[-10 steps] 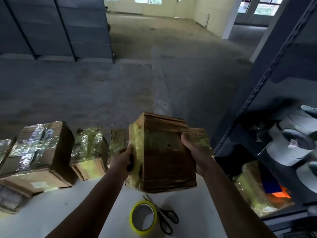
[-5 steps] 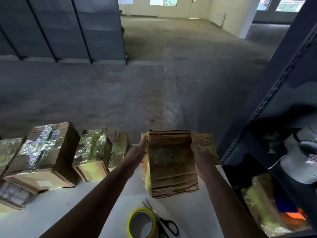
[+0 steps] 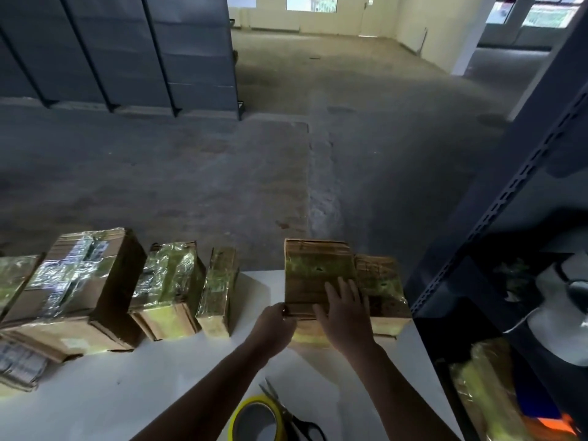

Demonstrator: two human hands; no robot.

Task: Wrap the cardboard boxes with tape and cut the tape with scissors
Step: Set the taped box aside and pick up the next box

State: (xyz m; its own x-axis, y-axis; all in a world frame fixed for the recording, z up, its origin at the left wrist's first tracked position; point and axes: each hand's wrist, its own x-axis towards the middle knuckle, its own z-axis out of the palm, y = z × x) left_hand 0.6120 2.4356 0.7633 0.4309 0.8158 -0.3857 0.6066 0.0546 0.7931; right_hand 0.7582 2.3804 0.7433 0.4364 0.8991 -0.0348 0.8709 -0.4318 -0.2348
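Brown cardboard box (image 3: 318, 272) sits at the far edge of the white table (image 3: 127, 393), just beside another taped box (image 3: 381, 288), with the right hand (image 3: 345, 313) flat on top, fingers spread, and the left hand (image 3: 273, 326) gripping its near corner, so press down softly and don't push it off.

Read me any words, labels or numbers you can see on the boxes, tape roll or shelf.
Nothing can be read.
Large taped box: printed label under the tape, too blurred.
Flat box at the left edge: rows of print, too small.
Cardboard box in the middle: no print visible.
Tape roll and scissors: no markings visible.
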